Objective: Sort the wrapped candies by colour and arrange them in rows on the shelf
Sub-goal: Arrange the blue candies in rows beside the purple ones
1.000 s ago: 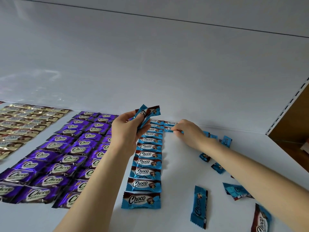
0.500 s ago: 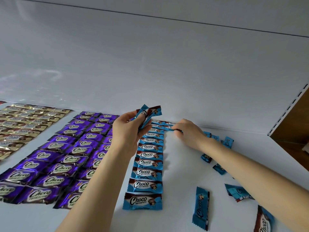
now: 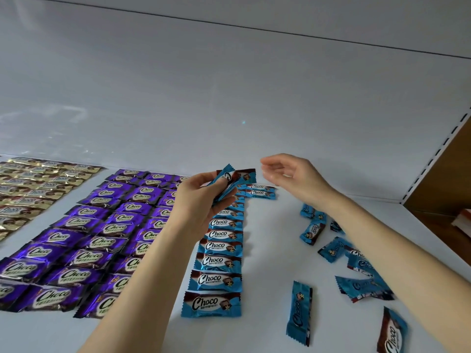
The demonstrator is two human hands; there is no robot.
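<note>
Hazard: your left hand (image 3: 201,200) pinches a fanned bunch of blue candies (image 3: 235,177) (count unclear, perhaps four) over the blue row (image 3: 221,248); your empty, slack right hand (image 3: 290,177) tugging one could spill the rest.

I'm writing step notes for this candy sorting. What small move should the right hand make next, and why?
Probably pinch one candy from the bunch of blue candies the left hand grips and lay it at the near end of the second blue row. The right hand hovers open and empty beside that bunch, and that row holds only two candies.
</note>
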